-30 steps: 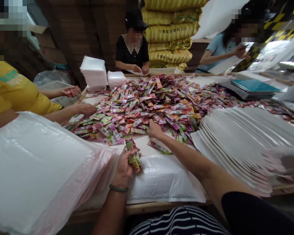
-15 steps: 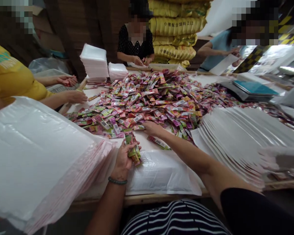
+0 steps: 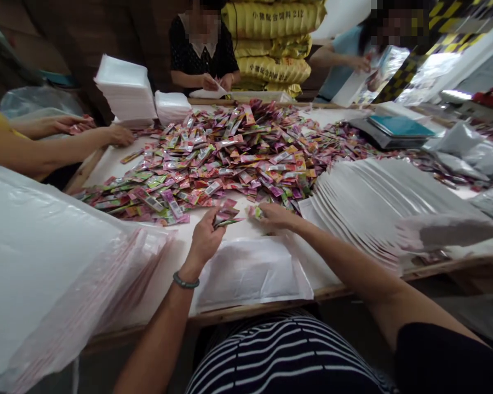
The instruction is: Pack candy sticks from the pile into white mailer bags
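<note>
My left hand [image 3: 207, 236], with a dark bead bracelet [image 3: 185, 280] on its wrist, is closed around several small printed snack packets [image 3: 227, 213]. To its right, my right hand [image 3: 276, 216] pinches a green and pink packet [image 3: 254, 212] just above the tabletop. Behind both hands spreads a big heap of colourful snack packets [image 3: 230, 148]. A white padded envelope [image 3: 250, 271] lies flat on the table in front of me, below my hands.
At the left is a stack of white bubble bags [image 3: 53, 262]; at the right, a fanned stack of grey-white envelopes [image 3: 378, 202]. White pouches [image 3: 125, 90] are piled at the back. Three people work around the table, one person's hand [image 3: 121, 135] by the heap's left side.
My right hand has drawn back from the heap with a packet. My left hand has risen toward it and turned its packets. The view has shifted, and the left co-worker's hand reaches farther forward.
</note>
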